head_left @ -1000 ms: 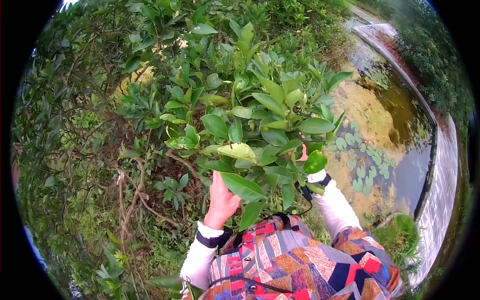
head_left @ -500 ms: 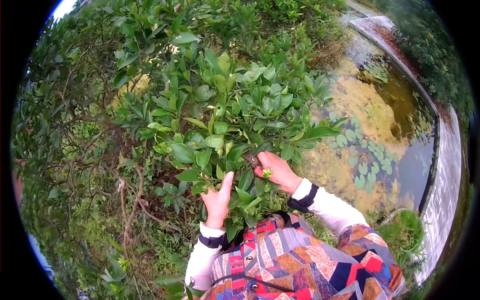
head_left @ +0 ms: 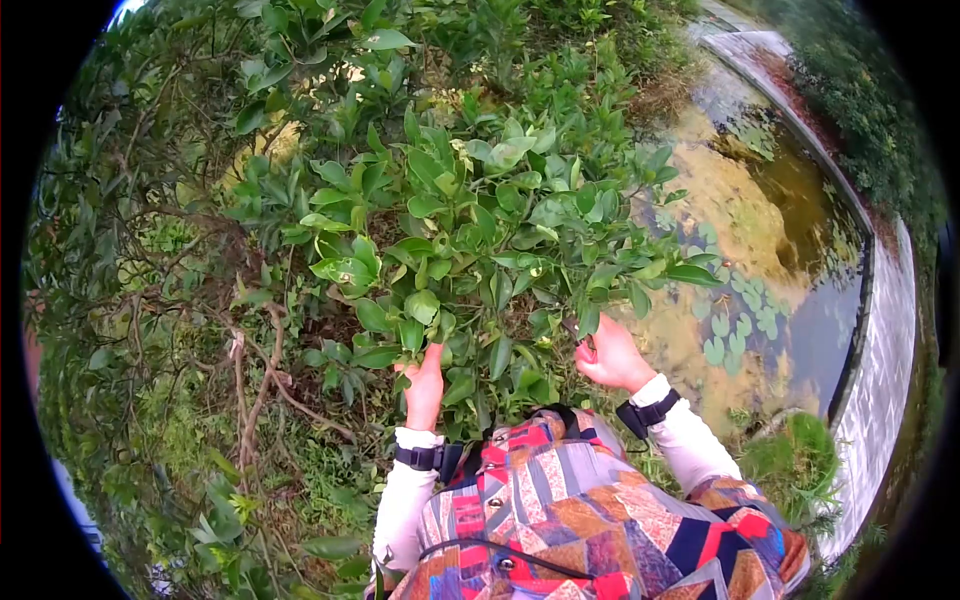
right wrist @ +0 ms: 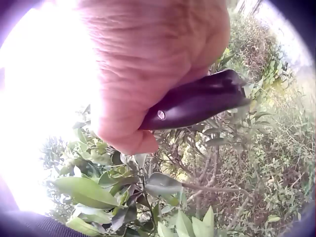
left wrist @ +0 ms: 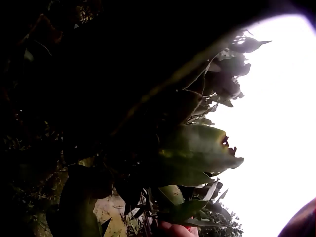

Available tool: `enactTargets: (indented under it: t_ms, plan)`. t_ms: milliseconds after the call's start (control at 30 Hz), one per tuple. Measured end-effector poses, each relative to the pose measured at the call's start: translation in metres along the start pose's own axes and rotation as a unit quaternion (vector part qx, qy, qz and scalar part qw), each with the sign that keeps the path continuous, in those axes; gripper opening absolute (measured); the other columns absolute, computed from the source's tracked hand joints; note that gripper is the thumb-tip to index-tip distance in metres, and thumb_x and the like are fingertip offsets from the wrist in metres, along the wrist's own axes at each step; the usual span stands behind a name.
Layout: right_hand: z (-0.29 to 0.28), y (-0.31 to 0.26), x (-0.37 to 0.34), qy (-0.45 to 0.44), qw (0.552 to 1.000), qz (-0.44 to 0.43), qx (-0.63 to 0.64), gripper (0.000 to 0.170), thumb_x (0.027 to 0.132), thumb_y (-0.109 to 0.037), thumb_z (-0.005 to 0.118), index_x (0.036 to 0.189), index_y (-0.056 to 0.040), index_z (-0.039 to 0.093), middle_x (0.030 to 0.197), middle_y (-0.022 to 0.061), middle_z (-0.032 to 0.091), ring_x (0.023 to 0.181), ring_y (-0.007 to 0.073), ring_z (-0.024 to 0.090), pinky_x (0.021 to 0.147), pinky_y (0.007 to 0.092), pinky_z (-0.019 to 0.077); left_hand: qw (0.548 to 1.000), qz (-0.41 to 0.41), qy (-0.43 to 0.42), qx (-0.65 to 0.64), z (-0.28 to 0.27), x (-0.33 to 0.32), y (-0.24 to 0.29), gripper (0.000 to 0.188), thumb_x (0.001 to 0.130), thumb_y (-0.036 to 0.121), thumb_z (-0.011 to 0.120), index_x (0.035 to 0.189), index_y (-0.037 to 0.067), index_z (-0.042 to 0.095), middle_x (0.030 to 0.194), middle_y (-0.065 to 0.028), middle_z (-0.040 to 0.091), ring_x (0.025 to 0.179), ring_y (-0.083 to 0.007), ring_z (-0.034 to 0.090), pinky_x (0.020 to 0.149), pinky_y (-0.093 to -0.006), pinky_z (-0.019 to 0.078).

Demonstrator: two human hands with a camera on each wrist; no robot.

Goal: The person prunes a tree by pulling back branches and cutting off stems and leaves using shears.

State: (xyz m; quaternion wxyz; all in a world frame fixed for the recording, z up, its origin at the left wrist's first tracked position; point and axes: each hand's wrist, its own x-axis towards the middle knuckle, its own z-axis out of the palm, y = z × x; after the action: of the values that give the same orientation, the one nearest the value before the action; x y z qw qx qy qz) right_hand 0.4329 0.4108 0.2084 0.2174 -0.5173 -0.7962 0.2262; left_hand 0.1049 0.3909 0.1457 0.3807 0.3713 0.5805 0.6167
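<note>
A leafy green branch cluster (head_left: pixel 480 240) spreads in front of the person. The left hand (head_left: pixel 422 388) reaches up into its lower left leaves, fingertips partly hidden, so a hold on a twig cannot be made out. To the right, the right hand (head_left: pixel 612 358) is curled round a small dark tool with a bit of red, at the lower right edge of the leaves. The right wrist view shows the dark tool (right wrist: pixel 197 101) with a round rivet, gripped by the right hand (right wrist: pixel 153 64). In the dark left wrist view, a large leaf (left wrist: pixel 197 148) has a ragged brown edge.
Tangled brown branches (head_left: pixel 275 385) and undergrowth fill the left. At the right lies a pond (head_left: pixel 735 215) with lily pads (head_left: pixel 738 325), bordered by a pale paved walkway (head_left: pixel 880 400). A grassy clump (head_left: pixel 795 460) stands near the lower right.
Since half a second ago, the right hand has moved right and slightly down, away from the left hand, with the tool still held. The left hand has shifted slightly up and left; the leaves have shifted.
</note>
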Motion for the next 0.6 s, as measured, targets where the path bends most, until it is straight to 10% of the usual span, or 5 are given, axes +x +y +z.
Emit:
enactTargets:
  t_ms: [233,467,500,600]
  plan:
    - [-0.009,-0.056,-0.029,0.004,0.995,-0.090,0.031,0.043,0.072,-0.012,0.069,0.111,-0.0020,0.055,0.094,0.0187,0.059,0.090,0.0399,0.059,0.078,0.0472,0.0495,0.990,-0.137,-0.023,-0.005,0.007,-0.018,0.020,0.032,0.094,0.007,0.070,0.124,-0.001,0.064,0.120,-0.0042,0.068,0.104,-0.0137,0.062,0.094,-0.0308,0.0483]
    - [0.023,-0.052,-0.002,0.007,0.992,0.108,0.062,0.034,0.080,-0.019,0.067,0.109,-0.0038,0.057,0.089,0.0177,0.061,0.085,0.0388,0.062,0.073,0.0480,0.0494,0.996,-0.042,-0.084,-0.008,-0.020,-0.030,0.014,0.025,0.095,0.005,0.066,0.120,0.001,0.065,0.119,-0.0031,0.067,0.106,-0.0143,0.061,0.097,-0.0308,0.0465]
    - [0.024,-0.049,0.003,0.106,0.992,0.009,-0.062,0.030,0.082,-0.021,0.065,0.106,-0.0047,0.058,0.086,0.0153,0.062,0.082,0.0370,0.063,0.070,0.0477,0.0492,0.997,-0.043,-0.069,0.014,-0.024,-0.033,0.007,0.024,0.095,0.003,0.064,0.119,0.002,0.065,0.119,-0.0034,0.066,0.108,-0.0143,0.060,0.098,-0.0308,0.0462]
    - [0.018,-0.053,0.023,0.025,0.993,-0.037,-0.112,0.022,0.082,-0.021,0.063,0.092,-0.0028,0.057,0.084,0.0171,0.058,0.078,0.0375,0.059,0.069,0.0490,0.0467,0.996,-0.012,-0.086,-0.021,-0.024,-0.045,0.008,0.021,0.094,0.002,0.065,0.115,0.003,0.065,0.120,-0.0056,0.067,0.114,-0.0135,0.059,0.101,-0.0319,0.0441]
